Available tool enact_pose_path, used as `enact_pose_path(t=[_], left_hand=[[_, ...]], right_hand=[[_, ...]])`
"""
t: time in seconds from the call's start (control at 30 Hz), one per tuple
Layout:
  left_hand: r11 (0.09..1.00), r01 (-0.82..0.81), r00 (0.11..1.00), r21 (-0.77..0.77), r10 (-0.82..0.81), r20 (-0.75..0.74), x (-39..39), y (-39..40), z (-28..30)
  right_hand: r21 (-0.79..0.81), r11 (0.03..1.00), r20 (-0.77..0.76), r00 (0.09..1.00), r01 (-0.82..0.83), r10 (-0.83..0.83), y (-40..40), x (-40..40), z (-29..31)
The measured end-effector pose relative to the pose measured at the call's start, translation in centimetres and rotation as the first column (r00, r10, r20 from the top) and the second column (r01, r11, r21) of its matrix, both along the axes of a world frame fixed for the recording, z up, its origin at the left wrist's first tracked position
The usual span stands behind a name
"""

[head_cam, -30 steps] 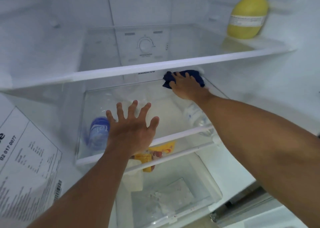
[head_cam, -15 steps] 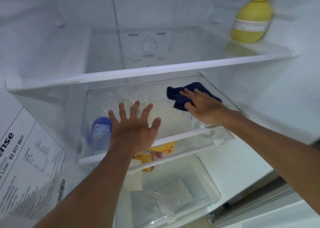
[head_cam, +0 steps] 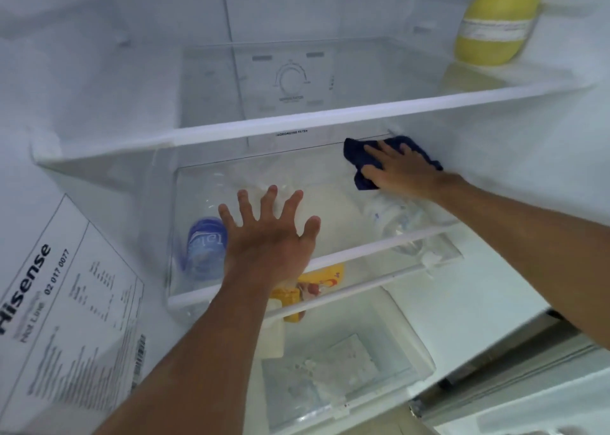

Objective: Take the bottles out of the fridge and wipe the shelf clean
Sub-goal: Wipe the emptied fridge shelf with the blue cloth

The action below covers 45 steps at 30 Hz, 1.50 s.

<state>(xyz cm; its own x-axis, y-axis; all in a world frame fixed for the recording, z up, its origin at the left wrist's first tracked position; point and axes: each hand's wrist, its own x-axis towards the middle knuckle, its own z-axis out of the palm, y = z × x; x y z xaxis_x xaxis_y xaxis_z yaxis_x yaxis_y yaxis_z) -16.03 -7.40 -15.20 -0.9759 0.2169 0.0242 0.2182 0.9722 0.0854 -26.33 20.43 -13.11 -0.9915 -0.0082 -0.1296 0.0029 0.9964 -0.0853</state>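
My right hand presses a dark blue cloth flat onto the glass shelf, near its back right corner. Fingers spread, my left hand lies flat on the front middle of the same shelf and holds nothing. Through the glass I see a water bottle with a blue label lying below at the left. A clear bottle lies below at the right. On the upper shelf, at the far right, a yellow lemon-shaped bottle stands upright.
A yellow packet shows under the shelf's front rim. A clear drawer sits pulled out lower down. A printed label sticker covers the left wall. The temperature dial is on the back wall.
My right hand slid the cloth forward along the shelf's right side, then back toward the rear right corner. My left hand stayed flat in place.
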Motion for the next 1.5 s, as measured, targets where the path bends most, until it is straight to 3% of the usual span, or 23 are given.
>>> enact_pose_path(t=[0.1, 0.17, 0.3, 0.43, 0.53, 0.63, 0.73, 0.8, 0.87, 0.97, 1.03, 1.13, 1.17, 1.27, 1.33, 1.4, 1.5], left_hand=[[1.000, 0.001, 1.000, 0.008, -0.001, 0.009, -0.1, -0.1, -0.1], [1.000, -0.013, 1.000, 0.006, 0.013, 0.016, 0.0, -0.1, 0.1], [0.994, -0.109, 0.992, 0.031, 0.107, 0.066, 0.2, 0.2, 0.6], [0.999, -0.003, 0.995, 0.047, -0.002, 0.098, -0.6, -1.8, 1.2], [0.993, 0.093, 0.994, 0.066, -0.097, 0.049, -0.8, -4.5, 1.3], [0.995, 0.085, 0.996, 0.050, -0.085, 0.010, -0.9, -4.7, 1.0], [0.996, 0.070, 0.998, 0.048, -0.070, 0.005, -0.9, -4.6, 0.7], [0.996, 0.053, 0.999, 0.075, -0.053, 0.001, -1.2, -4.7, 0.6], [0.996, 0.005, 1.000, 0.092, -0.005, -0.003, -1.3, -4.8, 0.5], [0.996, -0.089, 0.996, 0.032, 0.089, -0.020, -1.2, -4.8, 0.4], [0.994, -0.106, 0.994, 0.023, 0.106, -0.026, -1.0, -4.7, 0.4], [0.994, -0.098, 0.994, 0.055, 0.100, -0.036, -1.1, -4.9, 0.3], [0.995, -0.089, 0.995, 0.052, 0.091, -0.038, -1.2, -4.9, 0.2], [0.995, -0.089, 0.995, 0.044, 0.091, -0.034, -1.3, -5.0, 0.1], [0.994, -0.097, 0.995, 0.048, 0.097, -0.011, -1.4, -5.0, 0.2], [0.996, -0.082, 0.996, 0.042, 0.081, 0.022, -1.4, -4.9, 0.4], [0.997, -0.071, 0.996, 0.041, 0.069, 0.059, -1.6, -5.0, 0.5]], right_hand=[[0.000, 0.995, 0.001, 0.995, 0.095, -0.095, -2.8, -4.4, -0.4], [-0.015, 0.999, -0.014, 0.999, 0.052, -0.052, -4.3, -3.6, -0.5], [-0.112, 0.992, 0.045, 0.997, -0.061, 0.067, -4.1, 6.0, -0.3], [-0.088, 0.991, 0.030, 0.994, -0.103, 0.106, -2.7, 14.8, 0.4], [-0.012, 0.999, 0.045, 0.998, -0.045, 0.045, -2.5, 9.9, 0.7], [-0.001, 0.998, -0.038, 0.997, 0.062, -0.062, -4.1, 2.5, -0.3], [-0.035, 0.995, -0.027, 0.996, 0.090, -0.091, -6.6, -3.0, 0.1], [-0.012, 1.000, -0.037, 0.999, 0.023, -0.023, -9.4, -3.5, -0.1], [-0.004, 0.984, -0.025, 0.983, -0.180, 0.180, -11.1, -1.0, -0.6], [-0.013, 0.949, -0.029, 0.948, -0.316, 0.316, -7.9, 2.4, -1.1], [0.001, 0.966, -0.094, 0.961, -0.260, 0.259, -4.7, 0.8, -0.8], [-0.117, 0.982, -0.030, 0.988, 0.147, -0.152, -6.8, -2.3, 0.8], [-0.089, 0.983, -0.008, 0.986, 0.163, -0.165, -8.7, -2.6, 1.1], [0.023, 0.972, -0.054, 0.971, -0.233, 0.234, -12.2, -0.7, -0.3], [-0.021, 0.928, -0.050, 0.928, -0.372, 0.370, -10.5, 3.4, -0.9], [-0.111, 0.929, -0.043, 0.935, -0.354, 0.352, -7.8, 5.9, -0.7], [-0.037, 0.985, -0.078, 0.983, -0.171, 0.168, -6.4, 2.1, -0.3]])
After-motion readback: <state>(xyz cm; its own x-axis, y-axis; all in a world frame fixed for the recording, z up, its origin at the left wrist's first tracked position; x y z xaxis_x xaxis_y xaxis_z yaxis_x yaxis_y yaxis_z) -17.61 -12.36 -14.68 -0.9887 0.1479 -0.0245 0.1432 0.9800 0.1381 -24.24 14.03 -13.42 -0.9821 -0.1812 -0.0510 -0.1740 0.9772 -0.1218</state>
